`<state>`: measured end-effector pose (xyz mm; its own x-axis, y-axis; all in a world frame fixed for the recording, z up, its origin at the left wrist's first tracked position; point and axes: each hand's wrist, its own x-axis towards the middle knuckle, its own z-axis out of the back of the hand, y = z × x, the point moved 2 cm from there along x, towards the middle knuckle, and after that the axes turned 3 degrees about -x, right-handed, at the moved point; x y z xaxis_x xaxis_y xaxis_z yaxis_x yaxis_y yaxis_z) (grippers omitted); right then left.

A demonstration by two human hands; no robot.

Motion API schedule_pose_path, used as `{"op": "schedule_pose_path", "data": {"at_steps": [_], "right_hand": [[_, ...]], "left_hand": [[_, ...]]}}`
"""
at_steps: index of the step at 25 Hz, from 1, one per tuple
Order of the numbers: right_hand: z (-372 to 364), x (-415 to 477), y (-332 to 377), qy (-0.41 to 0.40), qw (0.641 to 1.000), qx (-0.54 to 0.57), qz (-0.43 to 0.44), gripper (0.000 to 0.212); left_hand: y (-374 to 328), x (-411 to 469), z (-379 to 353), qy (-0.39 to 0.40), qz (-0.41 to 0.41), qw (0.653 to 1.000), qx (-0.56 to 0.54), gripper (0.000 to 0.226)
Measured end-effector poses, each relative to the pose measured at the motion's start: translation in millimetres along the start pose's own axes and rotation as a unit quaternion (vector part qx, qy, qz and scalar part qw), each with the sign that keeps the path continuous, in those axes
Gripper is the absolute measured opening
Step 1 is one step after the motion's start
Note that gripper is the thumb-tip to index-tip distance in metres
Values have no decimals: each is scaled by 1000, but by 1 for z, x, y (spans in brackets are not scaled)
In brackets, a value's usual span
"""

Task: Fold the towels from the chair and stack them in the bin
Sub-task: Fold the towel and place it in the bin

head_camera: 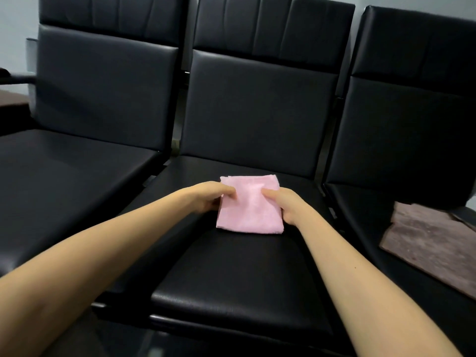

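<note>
A pink towel [249,207], folded into a small square, lies on the seat of the middle black chair [231,284]. My left hand [211,197] pinches its left edge, thumb on top and fingers underneath. My right hand [286,204] pinches the right edge the same way. Both hands hold the towel close to the seat. No bin is in view.
Black chairs stand on either side, the left chair [64,176] with a bare seat. A brown-grey towel [432,243] lies spread on the right chair's seat. A dark table corner [13,101] shows at far left.
</note>
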<state>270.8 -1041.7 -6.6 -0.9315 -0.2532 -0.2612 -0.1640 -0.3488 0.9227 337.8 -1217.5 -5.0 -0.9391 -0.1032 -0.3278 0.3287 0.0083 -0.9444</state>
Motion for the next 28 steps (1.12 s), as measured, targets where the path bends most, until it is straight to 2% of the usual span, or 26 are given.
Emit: {"op": "schedule_pose_path", "data": {"at_steps": [2,4,7,11,13,17,20,24,28], "right_hand": [[3,-6,0,-14,999,-9,35,28],[10,-13,0,-32,998,-9,60,16],[19,-28,0,-53,993,-46,98,16],[27,-48,-3,-82,986,-86,121,22],[36,-57,-6,-94,983,-84,130,18],[55,-73,-9,-150,982,-71,87,22],[69,-84,-13,-171,977,-61,115,22],[114,-122,-24,-235,970,-1,64,24],[162,-164,-40,-296,951,-43,74,29]], "left_hand": [[0,-1,-4,60,-50,996,-43,22],[1,-3,-11,89,-85,989,-79,27],[4,-4,-18,67,-102,990,-70,26],[2,-13,-35,102,-115,986,-67,24],[0,-17,-44,95,-135,984,-66,27],[-5,-28,-81,23,-169,985,23,25],[-10,-38,-112,-5,-208,977,44,24],[-19,-49,-158,36,-203,978,37,26],[-31,-69,-220,106,-196,974,51,23]]}}
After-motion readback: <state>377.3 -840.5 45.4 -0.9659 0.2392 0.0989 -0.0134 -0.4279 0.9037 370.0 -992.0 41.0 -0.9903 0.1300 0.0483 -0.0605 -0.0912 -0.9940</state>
